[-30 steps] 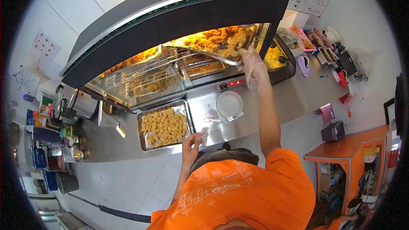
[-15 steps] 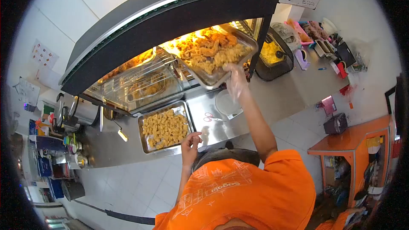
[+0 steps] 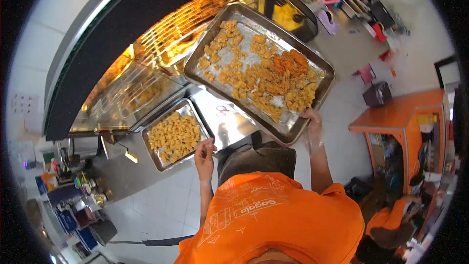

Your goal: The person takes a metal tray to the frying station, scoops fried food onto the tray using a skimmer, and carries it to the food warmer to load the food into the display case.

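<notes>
My right hand [image 3: 313,126], in a clear plastic glove, grips the near right corner of a large metal tray [image 3: 286,134]. The tray is in the air, tilted, partly over the counter. Fried chicken pieces [image 3: 254,73] lie on it, mostly golden, with some redder ones [image 3: 291,63] towards the right. My left hand [image 3: 205,154] is bare and seems to hold nothing; its fingers are loosely bent and apart. It is beside a smaller metal tray [image 3: 159,164] of small golden fried pieces [image 3: 173,134] on the counter. Whether it touches that tray's edge I cannot tell.
A lit glass display cabinet [image 3: 132,88] with wire racks stands open ahead. Scissors [image 3: 223,111] lie on the steel counter [image 3: 234,129]. A black container of yellow food [image 3: 288,17] stands at the cabinet's right. Another person in orange [image 3: 395,215] is at lower right, near an orange desk [image 3: 386,112].
The large tray has come out of the cabinet towards me and to the right, in my right hand. My left hand stays near the smaller tray. The view has turned.
</notes>
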The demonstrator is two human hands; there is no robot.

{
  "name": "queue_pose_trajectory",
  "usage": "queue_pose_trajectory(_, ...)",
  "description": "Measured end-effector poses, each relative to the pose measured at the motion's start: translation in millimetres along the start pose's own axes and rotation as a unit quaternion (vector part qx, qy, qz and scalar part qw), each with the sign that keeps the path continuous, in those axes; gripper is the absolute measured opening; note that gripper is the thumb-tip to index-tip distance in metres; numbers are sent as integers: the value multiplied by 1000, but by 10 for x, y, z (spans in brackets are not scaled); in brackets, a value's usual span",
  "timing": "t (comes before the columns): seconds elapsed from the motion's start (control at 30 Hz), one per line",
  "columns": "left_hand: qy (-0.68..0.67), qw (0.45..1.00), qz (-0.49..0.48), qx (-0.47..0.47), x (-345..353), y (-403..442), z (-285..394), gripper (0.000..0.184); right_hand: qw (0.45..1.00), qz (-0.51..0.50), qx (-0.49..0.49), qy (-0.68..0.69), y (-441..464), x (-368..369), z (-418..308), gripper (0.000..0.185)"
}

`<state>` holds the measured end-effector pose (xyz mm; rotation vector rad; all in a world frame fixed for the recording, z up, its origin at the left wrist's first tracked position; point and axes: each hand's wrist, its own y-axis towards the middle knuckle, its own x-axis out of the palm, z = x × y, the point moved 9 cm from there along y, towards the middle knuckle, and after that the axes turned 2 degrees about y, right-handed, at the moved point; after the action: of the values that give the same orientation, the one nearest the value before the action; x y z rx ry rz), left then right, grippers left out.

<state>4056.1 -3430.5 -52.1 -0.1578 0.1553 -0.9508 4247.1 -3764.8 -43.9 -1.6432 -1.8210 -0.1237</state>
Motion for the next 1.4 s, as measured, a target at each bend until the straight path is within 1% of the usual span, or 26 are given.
queue_pose_trajectory(0.03, -1, 1000, -15, -14, 15, 76, -1, 20, 1000, 19, -11, 14, -36, -148, -2, 12)
queue_pose_trajectory(0.07, 33, 999, -29, -16, 37, 104, -7, 20, 999, 38, -22, 27, -67, -345, 20, 10)
queue_pose_trajectory(0.13, 24, 999, -35, -2, 115, 183, 17, 20, 995, 87, -23, 40, -276, -595, -70, 14)
queue_pose_trajectory(0.17, 37, 998, -44, -6, 148, 207, 35, 20, 989, 135, -54, -23, -346, -914, -46, 21)
queue_pose_trajectory(0.27, 33, 998, -54, -19, 192, 295, -29, 19, 975, 213, -58, 2, -367, -1336, -148, 15)
queue_pose_trajectory(0.3, 24, 998, -59, -15, 210, 318, -41, 18, 982, 141, -116, -40, -260, -1767, -86, 16)
queue_pose_trajectory(0.4, 26, 997, -66, -9, 246, 358, -49, 17, 970, 231, -65, -39, -207, -2296, -126, 15)
queue_pose_trajectory(0.5, 60, 997, -57, -8, 225, 362, -50, 16, 966, 96, -145, -193, -112, -2666, -351, 17)
queue_pose_trajectory(0.6, 66, 997, -45, -14, 179, 354, -132, 15, 958, 16, -180, -222, 104, -2793, -513, 22)
queue_pose_trajectory(0.67, 73, 996, -38, -21, 162, 346, -202, 15, 966, 64, -106, -229, 377, -2862, -534, 19)
queue_pose_trajectory(0.73, 76, 996, -34, -29, 167, 344, -263, 15, 939, 145, -140, -279, 605, -2939, -562, 15)
queue_pose_trajectory(0.83, 78, 996, -28, -34, 189, 338, -235, 16, 949, 60, -12, -310, 1083, -2847, -346, 15)
queue_pose_trajectory(0.87, 78, 996, -26, -35, 190, 341, -206, 16, 921, 55, 14, -387, 1345, -3009, -214, 17)
queue_pose_trajectory(0.9, 87, 995, -18, -43, 171, 358, -196, 16, 886, 48, 37, -460, 1711, -3360, 14, 20)
queue_pose_trajectory(0.93, 97, 994, -10, -52, 138, 368, -187, 17, 844, 41, 60, -531, 2000, -3535, 156, 22)
queue_pose_trajectory(0.97, 107, 992, -2, -62, 100, 368, -196, 17, 799, 13, 67, -598, 2166, -3465, 223, 23)
queue_pose_trajectory(1.03, 86, 995, 8, -41, 44, 383, -218, 17, 690, -45, 76, -719, 2436, -3246, 405, 28)
queue_pose_trajectory(1.07, 76, 997, 13, -30, 13, 381, -226, 17, 680, -42, 72, -728, 2563, -3157, 439, 25)
queue_pose_trajectory(1.13, 81, 995, 29, -45, -57, 370, -275, 16, 661, -38, 64, -747, 2735, -2851, 476, 21)
queue_pose_trajectory(1.17, 82, 994, 38, -53, -91, 351, -302, 16, 630, -35, 66, -773, 2757, -2678, 486, 26)
queue_pose_trajectory(1.23, 80, 994, 47, -59, -138, 307, -338, 16, 563, -29, 67, -823, 2601, -1851, 254, 44)
queue_pose_trajectory(1.3, 80, 993, 63, -61, -180, 254, -348, 15, 532, 58, -98, -839, 2327, -1051, -239, 42)
queue_pose_trajectory(1.33, 82, 992, 73, -62, -205, 222, -347, 15, 511, 100, -182, -834, 2158, -725, -356, 41)
queue_pose_trajectory(1.37, 85, 991, 83, -62, -236, 194, -348, 15, 593, 61, -91, -798, 2145, -658, -114, 46)
queue_pose_trajectory(1.4, 83, 990, 92, -70, -270, 163, -387, 15, 663, 23, 4, -749, 2077, -587, 166, 51)
